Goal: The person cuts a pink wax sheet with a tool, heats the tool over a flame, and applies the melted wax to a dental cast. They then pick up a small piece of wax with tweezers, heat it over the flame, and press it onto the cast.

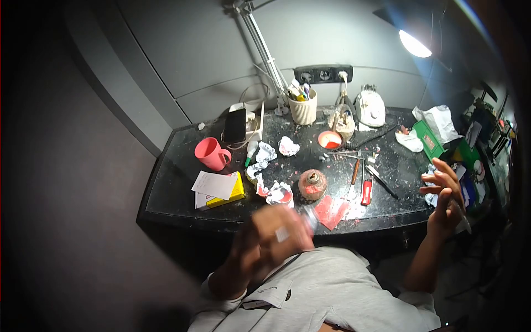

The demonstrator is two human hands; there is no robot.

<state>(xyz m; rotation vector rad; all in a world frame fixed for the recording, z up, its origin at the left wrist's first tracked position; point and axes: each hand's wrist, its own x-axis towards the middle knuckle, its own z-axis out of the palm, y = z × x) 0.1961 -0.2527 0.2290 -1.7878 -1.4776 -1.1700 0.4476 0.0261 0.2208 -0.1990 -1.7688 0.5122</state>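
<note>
My left hand (pixel 276 235), blurred by motion, is curled in front of the table edge. A clear, shiny thing (pixel 310 217) shows at its fingertips; what kind it is I cannot make out. My right hand (pixel 444 193) is raised over the right side of the table with fingers partly bent, and a thin pale tool (pixel 463 217) sticks out below it. Between the hands lies a red wax-like sheet (pixel 332 211), close to a small round burner (pixel 313 185) with red smears. Behind the sheet are a wooden-handled tool (pixel 355 172), a red-handled cutter (pixel 366 192) and a dark-handled tool (pixel 383 182).
On the left stand a pink mug (pixel 211 154), a yellow box (pixel 237 191) with papers and a phone (pixel 235 125). Crumpled paper (pixel 279 193) lies near the burner. Farther back are a pen cup (pixel 303 109), an orange-rimmed bowl (pixel 330 140) and a white device (pixel 370 109). A green box (pixel 428 139) sits right.
</note>
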